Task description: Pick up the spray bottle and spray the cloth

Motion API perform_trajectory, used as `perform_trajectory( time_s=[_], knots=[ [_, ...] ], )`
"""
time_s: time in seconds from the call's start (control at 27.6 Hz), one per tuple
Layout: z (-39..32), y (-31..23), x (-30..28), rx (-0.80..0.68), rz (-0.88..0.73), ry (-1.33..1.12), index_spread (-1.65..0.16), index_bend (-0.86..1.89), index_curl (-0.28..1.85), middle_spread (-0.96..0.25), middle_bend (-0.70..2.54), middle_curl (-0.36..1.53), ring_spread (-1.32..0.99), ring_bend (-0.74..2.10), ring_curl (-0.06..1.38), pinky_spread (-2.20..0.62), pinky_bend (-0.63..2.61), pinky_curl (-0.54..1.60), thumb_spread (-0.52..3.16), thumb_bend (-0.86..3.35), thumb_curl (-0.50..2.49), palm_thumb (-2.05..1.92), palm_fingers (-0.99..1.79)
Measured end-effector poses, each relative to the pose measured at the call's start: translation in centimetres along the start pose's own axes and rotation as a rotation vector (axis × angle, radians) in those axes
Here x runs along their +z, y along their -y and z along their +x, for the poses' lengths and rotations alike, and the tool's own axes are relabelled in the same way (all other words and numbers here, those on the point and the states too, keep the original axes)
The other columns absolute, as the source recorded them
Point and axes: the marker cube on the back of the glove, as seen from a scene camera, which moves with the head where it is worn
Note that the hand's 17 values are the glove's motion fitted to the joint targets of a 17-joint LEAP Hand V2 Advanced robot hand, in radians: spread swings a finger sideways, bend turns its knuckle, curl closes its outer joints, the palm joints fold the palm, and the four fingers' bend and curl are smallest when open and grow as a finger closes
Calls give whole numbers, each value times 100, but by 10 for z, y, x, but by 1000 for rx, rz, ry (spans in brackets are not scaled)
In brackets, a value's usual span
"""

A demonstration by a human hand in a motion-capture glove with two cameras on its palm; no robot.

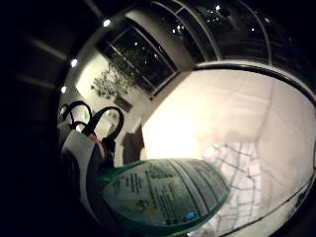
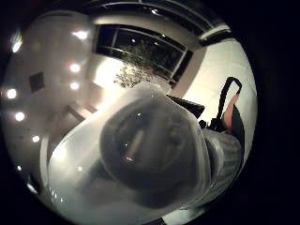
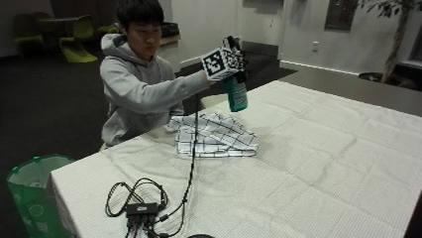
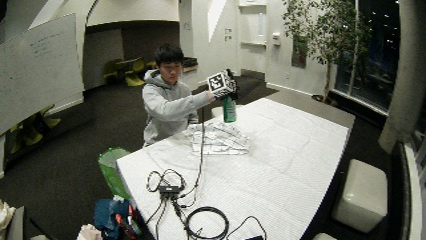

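White cloth-covered table (image 3: 316, 163) fills most of the outside view, in a dim room with dark windows and a potted tree (image 4: 319, 30) at the far side. At the table's left end stands a green bin (image 3: 33, 193) on the floor; on the table's near left corner lies a black cable bundle (image 3: 141, 201) with a small black box.

Person in a grey hoodie (image 3: 135, 94) sits behind the table's left edge. In front of them a checked cloth (image 3: 214, 135) lies crumpled flat on the table (white with dark grid lines).

Right hand (image 3: 232, 62) is raised above and just behind the cloth, fingers wrapped round the neck of the green spray bottle (image 3: 237, 93), which hangs upright and clear of the table. Bottle body points down, near the cloth's far edge but not touching it.

Little finger side palm view: the bottle's printed label (image 1: 165, 197) sits close to the palm, the cloth below it. Thumb side palm view: the bottle's translucent spray head (image 2: 140, 150) fills the picture.
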Motion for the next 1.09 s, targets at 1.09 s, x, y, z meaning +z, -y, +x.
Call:
perform_trajectory(
  time_s=[1.09],
  knots=[
    [131,23,117,132,5,79,-18,9,46,-7,43,45,-12,63,46,-16,58,46,53,-5,74,87,71]
  ],
)
